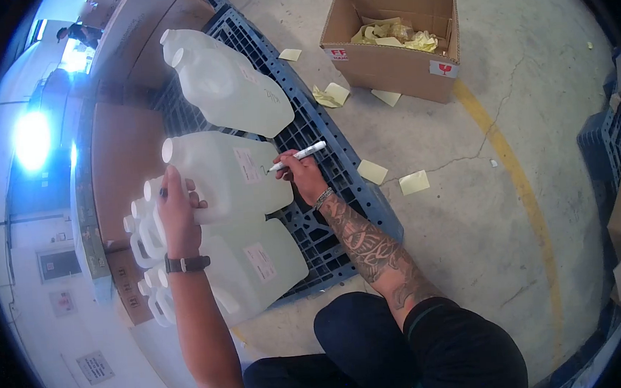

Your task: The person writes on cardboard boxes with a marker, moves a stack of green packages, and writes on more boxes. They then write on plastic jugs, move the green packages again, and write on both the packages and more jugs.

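A white marker (pixel 301 155) is held in my right hand (pixel 302 175), its tip touching a translucent jug (pixel 220 164) beside a short dark written mark. The jug carries a white label (pixel 250 164). Around the same jug's handle, near its white cap, the fingers of my left hand (pixel 177 206) are wrapped; something small and dark shows at those fingers. Another labelled jug (pixel 247 265) stands nearer to me, and a further jug (pixel 229 81) with writing on it lies beyond. Several more jug necks show left of my left hand.
The jugs rest on a dark blue plastic pallet (pixel 337 160). An open cardboard box (pixel 395 71) with crumpled yellow paper sits on the floor. Yellow sheets (pixel 414 182) lie beside the pallet. Cardboard boxes (pixel 127 162) are stacked at the left. A person (pixel 82 34) is far off at upper left.
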A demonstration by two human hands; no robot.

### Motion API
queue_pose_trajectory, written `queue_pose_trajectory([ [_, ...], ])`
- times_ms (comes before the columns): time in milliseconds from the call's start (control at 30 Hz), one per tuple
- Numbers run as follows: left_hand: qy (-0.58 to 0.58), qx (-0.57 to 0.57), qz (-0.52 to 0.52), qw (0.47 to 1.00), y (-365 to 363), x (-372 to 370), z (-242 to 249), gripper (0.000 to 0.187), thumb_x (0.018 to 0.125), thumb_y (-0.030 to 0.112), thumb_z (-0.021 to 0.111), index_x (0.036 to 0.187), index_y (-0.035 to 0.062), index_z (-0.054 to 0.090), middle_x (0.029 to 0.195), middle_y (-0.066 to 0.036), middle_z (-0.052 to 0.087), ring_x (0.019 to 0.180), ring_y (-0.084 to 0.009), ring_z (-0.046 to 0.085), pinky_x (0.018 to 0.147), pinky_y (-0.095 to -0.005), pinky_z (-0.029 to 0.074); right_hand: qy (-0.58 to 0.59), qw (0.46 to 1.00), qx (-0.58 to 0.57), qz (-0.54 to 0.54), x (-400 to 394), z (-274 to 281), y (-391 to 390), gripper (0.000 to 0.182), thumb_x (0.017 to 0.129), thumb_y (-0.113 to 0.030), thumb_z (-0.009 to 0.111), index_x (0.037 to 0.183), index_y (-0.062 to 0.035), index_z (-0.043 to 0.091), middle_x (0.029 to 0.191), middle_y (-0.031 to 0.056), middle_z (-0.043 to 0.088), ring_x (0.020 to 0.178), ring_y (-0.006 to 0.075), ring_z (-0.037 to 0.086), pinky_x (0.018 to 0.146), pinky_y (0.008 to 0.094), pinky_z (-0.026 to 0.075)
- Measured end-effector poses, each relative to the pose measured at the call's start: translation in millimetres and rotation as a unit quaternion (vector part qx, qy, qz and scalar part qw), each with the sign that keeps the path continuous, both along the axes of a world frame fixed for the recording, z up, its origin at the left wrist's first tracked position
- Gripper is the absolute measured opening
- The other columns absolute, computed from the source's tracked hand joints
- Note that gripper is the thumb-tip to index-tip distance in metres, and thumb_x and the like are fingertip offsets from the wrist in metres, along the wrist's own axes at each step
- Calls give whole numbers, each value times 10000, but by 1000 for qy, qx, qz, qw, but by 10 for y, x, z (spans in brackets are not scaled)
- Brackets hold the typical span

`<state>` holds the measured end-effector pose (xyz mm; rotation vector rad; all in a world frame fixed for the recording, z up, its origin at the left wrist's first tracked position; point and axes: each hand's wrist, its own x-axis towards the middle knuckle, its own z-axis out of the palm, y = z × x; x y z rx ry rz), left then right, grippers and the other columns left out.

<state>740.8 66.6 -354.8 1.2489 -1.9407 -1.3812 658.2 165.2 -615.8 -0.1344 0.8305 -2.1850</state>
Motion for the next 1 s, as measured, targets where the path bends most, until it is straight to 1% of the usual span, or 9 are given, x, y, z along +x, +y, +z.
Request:
queue_pose_trajectory([
  [67, -8, -12, 1, 1000, 44, -24, 12, 362, 999, 412, 559, 1113, 72, 608, 812, 18, 506, 618, -58, 451, 549, -252, 453, -41, 999, 3, -27, -1, 86, 5, 201, 1005, -235, 519, 994, -90, 658, 890, -8, 662, 799, 80, 627, 694, 254, 440],
  [100, -13, -19, 3, 1000, 55, -27, 19, 374, 1007, 413, 534, 1102, 61, 617, 817, 14, 502, 623, -62, 446, 561, -260, 457, -30, 999, 9, -26, -10, 127, -1, 200, 1005, -235, 520, 989, -90, 656, 885, -8, 659, 794, 82, 627, 692, 254, 443],
  [200, -17, -17, 2, 1000, 33, -26, 9, 374, 1007, 411, 536, 1112, 60, 617, 815, 14, 500, 622, -63, 440, 561, -261, 455, -16, 999, 22, -21, -25, 119, -13, 196, 1006, -236, 523, 978, -90, 651, 876, -9, 654, 783, 84, 625, 688, 254, 451],
  [300, 1, -12, 3, 1000, 54, -38, 20, 345, 985, 415, 600, 1102, 91, 591, 796, 28, 505, 590, -48, 447, 518, -237, 437, -24, 999, 22, -18, -45, 73, -14, 188, 1008, -232, 525, 972, -95, 648, 872, -14, 651, 778, 79, 622, 687, 251, 454],
  [367, 2, -13, 6, 1000, 61, -42, 16, 347, 986, 416, 598, 1096, 87, 594, 795, 29, 502, 588, -48, 445, 518, -236, 435, -17, 999, 29, -24, -29, 45, -15, 183, 1008, -228, 526, 966, -99, 647, 864, -19, 647, 775, 76, 622, 682, 250, 455],
  [467, 4, -15, 4, 1000, 64, -46, 21, 348, 987, 418, 595, 1086, 84, 599, 794, 29, 499, 588, -47, 444, 520, -234, 433, -75, 995, 22, -58, -6, 115, -35, 185, 1008, -221, 525, 942, -93, 641, 844, -14, 641, 744, 75, 615, 660, 249, 463],
  [667, -12, -19, 4, 1000, 80, -50, 25, 376, 1010, 413, 534, 1103, 58, 617, 805, 17, 498, 611, -58, 429, 557, -255, 443, -28, 999, 25, -18, -47, -95, -78, 190, 1006, -228, 534, 921, -88, 630, 800, -15, 619, 690, 71, 591, 628, 239, 473],
  [767, -16, -27, 0, 1000, 93, -55, 46, 378, 1011, 415, 531, 1096, 58, 621, 805, 17, 500, 613, -56, 430, 556, -254, 442, -68, 996, 25, -47, -31, -28, -107, 199, 969, -255, 549, 932, -82, 638, 816, -6, 619, 688, 82, 571, 632, 258, 464],
  [1000, -19, -26, 4, 999, 65, -45, 19, 374, 1013, 413, 529, 1087, 58, 622, 803, 19, 500, 616, -58, 433, 557, -251, 440, -59, 997, 19, -41, -22, -111, -116, 172, 998, -218, 539, 901, -94, 610, 774, -26, 581, 643, 54, 549, 615, 250, 481],
])
